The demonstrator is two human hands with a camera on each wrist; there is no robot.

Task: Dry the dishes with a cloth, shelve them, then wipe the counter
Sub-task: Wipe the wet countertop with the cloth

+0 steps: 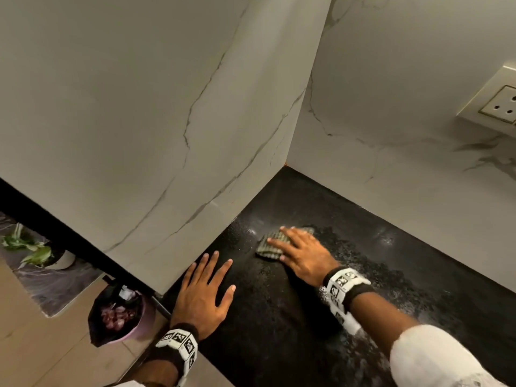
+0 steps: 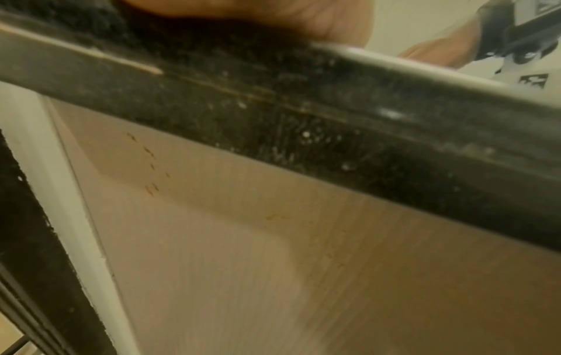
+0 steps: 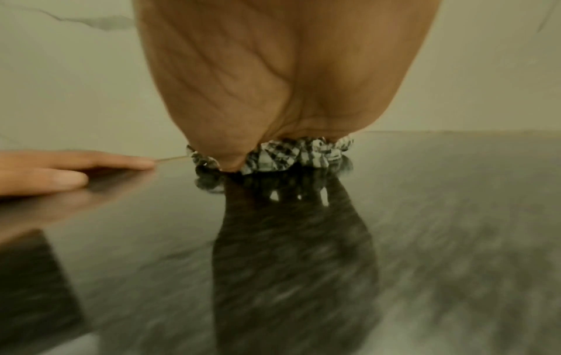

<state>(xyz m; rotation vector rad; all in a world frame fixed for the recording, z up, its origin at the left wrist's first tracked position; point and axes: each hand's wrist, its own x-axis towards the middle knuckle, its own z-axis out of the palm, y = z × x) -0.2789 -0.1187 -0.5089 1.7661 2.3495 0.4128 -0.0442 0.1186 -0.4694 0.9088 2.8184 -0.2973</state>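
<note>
A small checked cloth [image 1: 268,246] lies folded on the black speckled counter [image 1: 363,219] near the wall corner. My right hand [image 1: 300,251] presses flat on it with straight fingers, and the cloth's edge [image 3: 291,156] bulges out under the palm [image 3: 273,72] in the right wrist view. My left hand [image 1: 205,291] rests flat on the counter by its left end, fingers spread. The left wrist view shows only the counter's front edge [image 2: 303,115] and a bit of palm [image 2: 273,14]. No dishes are in view.
Marble-look walls [image 1: 167,107] close the counter on the left and back. A wall socket [image 1: 499,104] is at the far right. Below left on the floor are a pink bin [image 1: 120,317] and a potted plant [image 1: 33,250].
</note>
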